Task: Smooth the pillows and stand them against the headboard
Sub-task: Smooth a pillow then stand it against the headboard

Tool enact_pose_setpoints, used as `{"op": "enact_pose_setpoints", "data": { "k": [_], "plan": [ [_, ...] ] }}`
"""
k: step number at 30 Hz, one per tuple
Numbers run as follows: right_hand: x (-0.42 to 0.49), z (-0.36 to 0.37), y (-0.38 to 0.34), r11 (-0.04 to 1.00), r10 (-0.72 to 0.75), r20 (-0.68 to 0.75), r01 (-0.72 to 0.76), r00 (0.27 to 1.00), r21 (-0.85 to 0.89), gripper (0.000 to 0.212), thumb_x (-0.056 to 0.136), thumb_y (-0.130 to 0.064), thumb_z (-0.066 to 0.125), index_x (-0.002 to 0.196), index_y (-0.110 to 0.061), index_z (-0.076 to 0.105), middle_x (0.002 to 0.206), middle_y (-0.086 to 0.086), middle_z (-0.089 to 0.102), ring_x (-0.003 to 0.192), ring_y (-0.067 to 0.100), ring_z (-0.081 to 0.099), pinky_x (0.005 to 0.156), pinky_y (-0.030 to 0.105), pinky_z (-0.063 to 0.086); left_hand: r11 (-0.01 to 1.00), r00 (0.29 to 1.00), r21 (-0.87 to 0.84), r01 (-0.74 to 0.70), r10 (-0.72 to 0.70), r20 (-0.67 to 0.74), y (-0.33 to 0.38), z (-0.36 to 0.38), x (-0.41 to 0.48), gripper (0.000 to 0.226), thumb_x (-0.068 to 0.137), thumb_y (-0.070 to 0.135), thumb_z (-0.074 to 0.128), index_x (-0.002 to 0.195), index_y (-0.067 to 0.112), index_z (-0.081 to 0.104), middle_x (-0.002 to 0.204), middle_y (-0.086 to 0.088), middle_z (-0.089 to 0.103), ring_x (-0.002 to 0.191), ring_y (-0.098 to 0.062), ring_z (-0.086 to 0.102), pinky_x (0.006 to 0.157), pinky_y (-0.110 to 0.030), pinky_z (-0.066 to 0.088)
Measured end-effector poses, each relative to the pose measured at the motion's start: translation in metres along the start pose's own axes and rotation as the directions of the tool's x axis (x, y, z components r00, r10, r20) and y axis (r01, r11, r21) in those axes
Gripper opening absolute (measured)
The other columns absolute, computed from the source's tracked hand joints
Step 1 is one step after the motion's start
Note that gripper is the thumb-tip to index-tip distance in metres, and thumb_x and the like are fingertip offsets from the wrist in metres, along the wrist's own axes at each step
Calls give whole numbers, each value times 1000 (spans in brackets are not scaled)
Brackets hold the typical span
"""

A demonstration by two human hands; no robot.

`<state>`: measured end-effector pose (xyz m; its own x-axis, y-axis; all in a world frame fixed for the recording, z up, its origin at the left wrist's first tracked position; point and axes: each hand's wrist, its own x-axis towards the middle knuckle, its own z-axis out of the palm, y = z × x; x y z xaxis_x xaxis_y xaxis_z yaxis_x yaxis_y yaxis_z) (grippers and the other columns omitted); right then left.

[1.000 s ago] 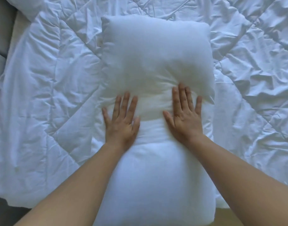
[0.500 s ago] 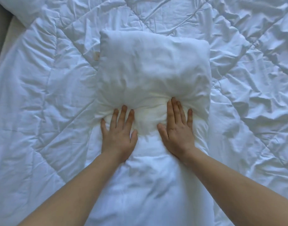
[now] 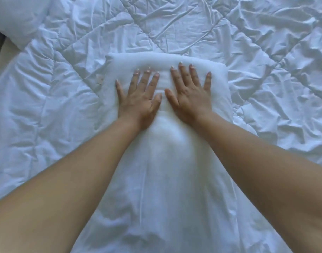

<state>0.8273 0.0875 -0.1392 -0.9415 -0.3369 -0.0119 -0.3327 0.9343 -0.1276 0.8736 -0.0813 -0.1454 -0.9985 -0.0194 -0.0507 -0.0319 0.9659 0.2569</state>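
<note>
A long white pillow (image 3: pixel 162 161) lies flat on the crumpled white quilt (image 3: pixel 47 115), about in the middle of the bed. It runs from close to the person out toward the far side.

The left hand (image 3: pixel 138 99) and the right hand (image 3: pixel 190 99) lie side by side on top of the pillow, near its far end. The thumbs are close together but do not touch. The grip of each hand is apart. The fingers are straight and spread, pressing flat on the cloth, and they hold nothing. The pillow is squashed low under the palms and puffs up in a soft ridge just past the fingertips.

This looks like the smoothing step. The cloth between the arms is mostly flat, with a few long thin folds.

A second pillow (image 3: pixel 16 19) sits at the far left corner of the bed. No headboard shows, so I cannot tell where it is.

Next, I think, the hands need to push the last puff out at the far end. Then they need to take the pillow by its two sides, lift it, and stand it up against the headboard. It looks soft and floppy, so it needs both hands. The second pillow needs the same.
</note>
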Motion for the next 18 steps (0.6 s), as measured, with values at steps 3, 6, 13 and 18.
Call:
{"op": "enact_pose_setpoints", "data": {
  "k": [3,6,13,18],
  "plan": [
    [2,28,15,999,45,-4,-45,999,-2,78,93,-63,20,160,-26,7,169,-1,3,156,20,1,120,61,-6,997,998,52,57,-58,11,-28,23,3,65,95,59,15,157,39,5,166,12,-3,153,-15,-7,114,-67,-6],
    [-7,49,19,995,92,-83,-89,992,40,82,93,-60,30,160,-17,11,168,4,9,156,21,4,123,54,-4,995,997,66,71,-71,3,-40,42,-2,69,95,61,24,156,41,0,166,12,-8,153,-15,-10,116,-66,-1],
    [16,81,22,989,87,-158,-66,984,131,82,88,-48,43,158,-9,23,165,11,21,154,28,15,124,51,4,997,998,48,53,-52,-41,-53,73,21,77,90,61,36,157,35,8,167,1,6,153,-25,2,116,-66,2],
    [39,102,23,988,67,-241,-31,968,151,80,89,-51,37,155,-5,30,162,16,28,151,33,22,123,53,9,998,994,48,34,-29,-105,-62,93,40,75,91,59,38,157,31,13,166,-3,12,153,-27,7,115,-64,2]
  ]
}}
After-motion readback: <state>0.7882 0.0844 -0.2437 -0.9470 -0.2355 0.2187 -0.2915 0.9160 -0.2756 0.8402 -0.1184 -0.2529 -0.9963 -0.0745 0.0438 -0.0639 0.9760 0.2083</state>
